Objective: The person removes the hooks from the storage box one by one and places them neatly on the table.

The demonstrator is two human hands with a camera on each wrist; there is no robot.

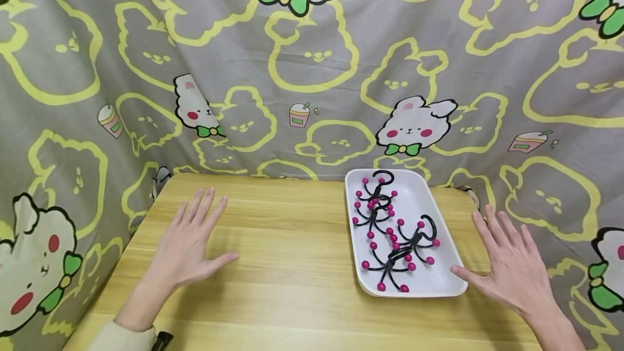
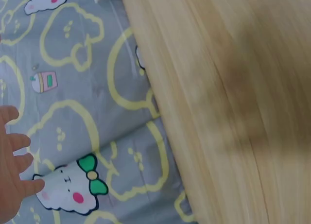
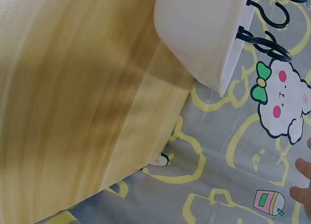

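Over the left part of the table, my left hand (image 1: 187,251) is held with straight, spread fingers and nothing in it; its fingers (image 2: 22,162) show at the left edge of the left wrist view. My right hand (image 1: 512,270) is likewise spread and holds nothing, its thumb tip overlapping the right rim of a white tray (image 1: 414,191) in the head view. Several black hooks (image 1: 416,239) lie in the tray, each with curved arms ending in magenta balls. In the right wrist view, some black hook ends (image 3: 266,43) stick out above the tray's rim.
A light wooden table (image 1: 287,286) carries the tray on its right side. Behind and beside it hangs a grey curtain (image 1: 331,107) printed with yellow outlines and white rabbits, close to the table's back edge. A small black object (image 1: 162,341) sits by the left cuff.
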